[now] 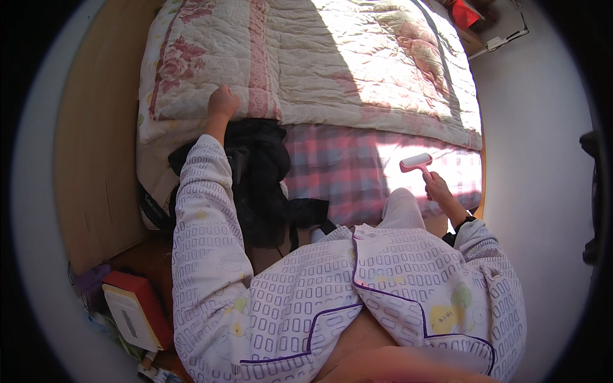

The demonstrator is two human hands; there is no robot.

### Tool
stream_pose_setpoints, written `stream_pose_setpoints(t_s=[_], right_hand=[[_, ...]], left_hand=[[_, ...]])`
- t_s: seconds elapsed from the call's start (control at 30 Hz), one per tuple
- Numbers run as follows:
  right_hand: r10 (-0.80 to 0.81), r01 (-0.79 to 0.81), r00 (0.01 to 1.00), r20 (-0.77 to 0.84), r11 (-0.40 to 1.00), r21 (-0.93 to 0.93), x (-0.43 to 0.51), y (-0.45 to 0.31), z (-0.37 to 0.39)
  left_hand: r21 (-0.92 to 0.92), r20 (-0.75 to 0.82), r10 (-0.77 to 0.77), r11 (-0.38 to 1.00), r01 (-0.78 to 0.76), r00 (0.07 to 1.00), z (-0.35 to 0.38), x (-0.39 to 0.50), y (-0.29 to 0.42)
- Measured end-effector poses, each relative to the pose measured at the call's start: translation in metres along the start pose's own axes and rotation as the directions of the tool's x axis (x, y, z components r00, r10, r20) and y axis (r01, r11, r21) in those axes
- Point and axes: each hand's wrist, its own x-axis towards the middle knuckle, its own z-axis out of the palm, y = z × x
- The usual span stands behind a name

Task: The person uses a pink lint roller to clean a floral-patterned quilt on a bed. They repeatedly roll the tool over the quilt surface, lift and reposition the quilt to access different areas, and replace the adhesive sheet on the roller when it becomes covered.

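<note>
My right hand [436,185] grips the pink handle of a lint roller [416,162] with a white roll. The roller is over the sunlit part of a pink and grey checked sheet [335,158]. My left hand [223,101] is a closed fist at the near left part of a floral quilt [311,72], and nothing shows in it. The quilt covers the bed's far part, with cream fabric, rose prints and a pink band. Below my left wrist lies a heap of black clothing [256,177], partly hidden by my sleeve.
A wooden headboard or panel [100,134] stands along the bed's left. On the lower left is a red and white box [134,306] beside small items. A white wall [531,143] runs along the right. A power strip [503,42] with a cable is at the upper right.
</note>
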Motion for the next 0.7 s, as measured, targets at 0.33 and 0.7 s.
stream_pose_setpoints(t_s=[0.33,0.7], right_hand=[[-0.029,0.022,0.997,0.066,0.994,0.106,0.038,-0.013,0.025],[-0.550,0.638,0.759,-0.349,0.737,0.224,0.306,-0.182,0.188]], left_hand=[[0.190,0.154,-0.388,0.914,0.358,0.909,-0.004,0.027,-0.039],[0.190,0.104,-0.302,0.941,0.280,0.947,-0.021,-0.071,-0.074]])
